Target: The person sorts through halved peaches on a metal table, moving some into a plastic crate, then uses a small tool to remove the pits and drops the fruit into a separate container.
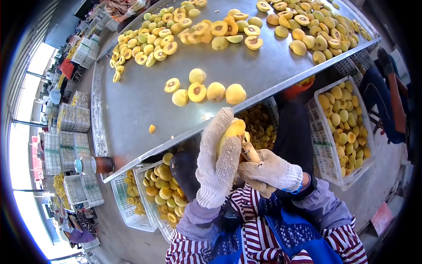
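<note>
My left hand (215, 163), in a pale knitted glove, is closed around a yellow peach (235, 128) just beyond the table's front edge. In my right hand (274, 171), also gloved, is a short pitting knife with a wooden handle (250, 152). Its working end meets the side of the peach, where a strip of yellow flesh or peel stands out. My left fingers hide much of the fruit. Whole and halved peaches (215, 92) lie in a small group on the metal table (145, 114) beyond my hands.
Larger piles of peaches (316, 31) cover the far side of the table. Below are white crates of peaches (165, 189) at left and another crate (327, 147) at right. A bin of scraps (257, 123) sits under the edge. A lidded bottle (94, 165) is near the left corner.
</note>
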The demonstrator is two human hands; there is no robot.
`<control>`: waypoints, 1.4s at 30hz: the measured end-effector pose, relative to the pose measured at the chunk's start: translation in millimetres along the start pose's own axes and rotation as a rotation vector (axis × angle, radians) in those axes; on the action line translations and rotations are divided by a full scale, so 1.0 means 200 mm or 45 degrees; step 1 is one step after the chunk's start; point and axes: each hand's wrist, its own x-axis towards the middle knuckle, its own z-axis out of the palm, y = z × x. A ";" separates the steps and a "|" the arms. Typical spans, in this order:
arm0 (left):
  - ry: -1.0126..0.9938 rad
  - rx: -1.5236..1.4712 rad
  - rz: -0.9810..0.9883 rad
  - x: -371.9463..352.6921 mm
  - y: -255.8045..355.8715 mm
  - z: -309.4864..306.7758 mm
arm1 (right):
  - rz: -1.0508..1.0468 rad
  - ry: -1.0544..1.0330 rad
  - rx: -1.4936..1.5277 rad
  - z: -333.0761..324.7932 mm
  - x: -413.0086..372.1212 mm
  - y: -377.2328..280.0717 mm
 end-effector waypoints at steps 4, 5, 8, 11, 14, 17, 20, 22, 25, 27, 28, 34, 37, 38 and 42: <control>-0.045 -0.102 -0.261 0.04 0.05 -0.03 | 0.138 -0.165 0.128 -0.01 -0.04 -0.07; -0.075 0.096 -0.038 0.04 0.02 -0.03 | 0.109 -0.176 0.160 -0.03 -0.03 -0.04; -0.172 0.626 0.533 0.02 -0.05 -0.05 | 0.070 -0.195 0.195 -0.08 -0.01 0.06; -0.243 0.820 0.711 0.03 -0.06 -0.06 | 0.117 -0.155 0.187 -0.05 -0.04 0.03; -0.235 0.764 0.689 0.04 -0.07 -0.07 | 0.223 -0.191 0.213 -0.04 -0.05 -0.04; -0.177 -0.067 -0.300 0.07 -0.01 -0.06 | 0.279 -0.240 0.269 -0.03 -0.04 -0.03; -0.179 0.013 -0.158 0.08 -0.05 -0.05 | 0.304 -0.233 0.269 -0.03 -0.04 -0.03; -0.307 0.482 0.394 0.11 -0.04 -0.08 | 0.297 -0.282 0.322 -0.04 -0.04 -0.02; -0.366 0.392 0.182 0.09 -0.01 -0.08 | 0.272 -0.400 0.555 -0.06 -0.05 0.06; -0.418 0.236 -0.189 0.09 0.03 -0.11 | 0.195 -0.366 0.520 -0.05 -0.04 0.10; -0.466 0.429 0.101 0.12 0.04 -0.10 | 0.185 -0.361 0.519 -0.05 -0.04 0.10; -0.491 0.223 -0.248 0.11 0.08 -0.08 | 0.324 -0.360 0.637 0.01 -0.08 0.04; -0.653 0.390 0.151 0.14 0.03 -0.13 | 0.294 -0.691 0.931 -0.03 -0.05 0.12; -0.648 0.464 0.321 0.15 0.02 -0.12 | 0.290 -0.824 1.056 -0.04 -0.04 0.15; -0.661 0.283 0.238 0.13 0.01 -0.13 | 0.299 -1.002 1.318 -0.01 -0.02 0.21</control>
